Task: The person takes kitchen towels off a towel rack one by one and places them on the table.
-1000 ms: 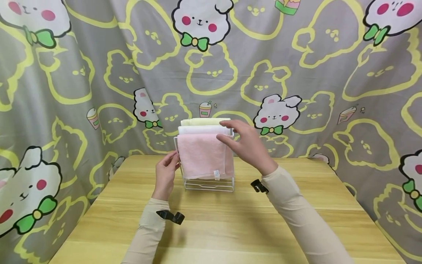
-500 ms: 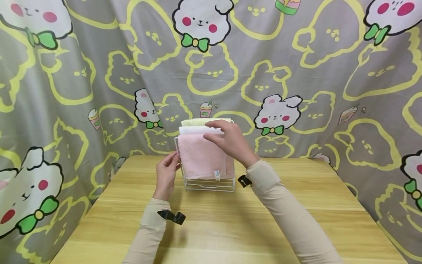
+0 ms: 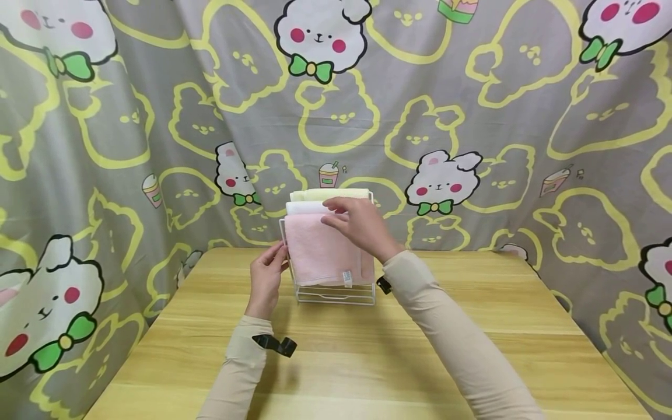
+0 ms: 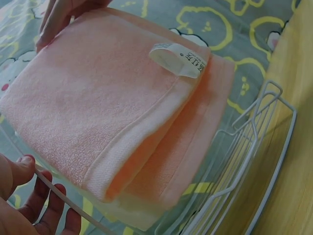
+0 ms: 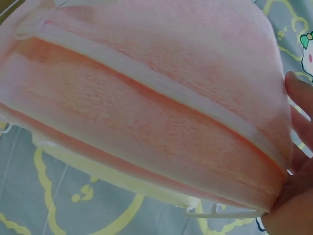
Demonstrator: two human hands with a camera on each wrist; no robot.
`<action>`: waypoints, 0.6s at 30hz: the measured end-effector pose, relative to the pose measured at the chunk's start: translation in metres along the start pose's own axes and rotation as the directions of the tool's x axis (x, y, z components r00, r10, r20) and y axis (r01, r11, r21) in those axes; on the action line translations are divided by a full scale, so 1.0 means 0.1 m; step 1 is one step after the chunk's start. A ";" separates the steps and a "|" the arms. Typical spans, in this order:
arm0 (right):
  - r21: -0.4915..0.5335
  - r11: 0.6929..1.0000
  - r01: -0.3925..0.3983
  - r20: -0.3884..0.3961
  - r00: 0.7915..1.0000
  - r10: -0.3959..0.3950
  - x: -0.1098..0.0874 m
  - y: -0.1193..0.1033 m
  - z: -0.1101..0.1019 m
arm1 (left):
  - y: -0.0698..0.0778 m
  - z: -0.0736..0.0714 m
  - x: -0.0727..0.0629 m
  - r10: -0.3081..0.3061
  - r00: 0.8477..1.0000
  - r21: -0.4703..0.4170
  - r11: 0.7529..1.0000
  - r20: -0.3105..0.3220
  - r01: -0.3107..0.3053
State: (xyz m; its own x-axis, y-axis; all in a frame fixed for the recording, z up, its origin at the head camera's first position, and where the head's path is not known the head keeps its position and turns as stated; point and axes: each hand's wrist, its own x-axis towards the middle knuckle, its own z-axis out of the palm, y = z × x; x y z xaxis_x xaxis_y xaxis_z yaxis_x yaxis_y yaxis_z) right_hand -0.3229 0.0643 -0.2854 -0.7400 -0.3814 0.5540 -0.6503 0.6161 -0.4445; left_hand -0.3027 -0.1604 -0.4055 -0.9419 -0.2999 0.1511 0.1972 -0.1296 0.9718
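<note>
A small white wire rack (image 3: 336, 301) stands on the table with three folded towels hung over it. The pink towel (image 3: 320, 251) is in front and its white tag faces me. Behind it hang the white towel (image 3: 304, 207) and the pale yellow towel (image 3: 336, 193). My left hand (image 3: 266, 279) pinches the rack's left side wire, thumb against fingers, as the left wrist view shows. My right hand (image 3: 362, 224) is over the top edge of the pink towel, thumb near its front and fingers above the white towel, with a gap between them. Some right fingertips are hidden behind the towel in the right wrist view.
The wooden table (image 3: 472, 338) extends around the rack. A grey curtain (image 3: 451, 128) with cartoon animals hangs right behind the table. A black wrist mount (image 3: 275, 345) sits on the left sleeve, another (image 3: 384, 284) on the right.
My right hand has moved left along the top of the towels, then slightly down, and its thumb and fingers have drawn a little closer together. The left hand stays on the rack.
</note>
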 end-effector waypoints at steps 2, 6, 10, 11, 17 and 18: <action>-0.030 1.000 0.006 -0.010 1.000 -0.006 0.00 0.01 0.02 | 0.00 0.00 0.01 0.004 1.000 -0.002 1.000 0.001 -0.004; -0.108 0.994 0.018 -0.030 0.999 -0.021 0.00 0.03 0.06 | -0.01 0.01 0.01 0.010 1.000 0.000 1.000 0.006 -0.010; -0.170 0.985 0.005 -0.035 0.999 -0.011 0.00 0.04 0.08 | -0.01 0.01 0.02 0.010 1.000 0.002 1.000 0.004 -0.010; -0.180 0.984 0.000 -0.034 0.999 -0.006 -0.01 0.04 0.09 | -0.01 0.01 0.02 0.008 1.000 0.001 1.000 0.003 -0.008; -0.213 0.977 -0.024 -0.027 0.999 0.019 -0.02 0.03 0.09 | -0.03 0.00 0.03 0.000 1.000 0.006 1.000 0.002 0.000; -0.216 0.976 -0.027 -0.024 0.999 0.022 -0.03 0.03 0.10 | -0.04 0.00 0.03 -0.002 1.000 0.009 1.000 0.002 0.002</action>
State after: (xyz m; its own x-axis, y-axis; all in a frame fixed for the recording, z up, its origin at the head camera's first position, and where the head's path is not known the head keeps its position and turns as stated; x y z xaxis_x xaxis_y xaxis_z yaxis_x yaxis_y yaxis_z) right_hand -0.3246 0.0608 -0.2951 -0.7500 -0.3508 0.5607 -0.5776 0.7605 -0.2967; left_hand -0.3059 -0.1604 -0.4086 -0.9429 -0.2976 0.1499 0.1932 -0.1218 0.9736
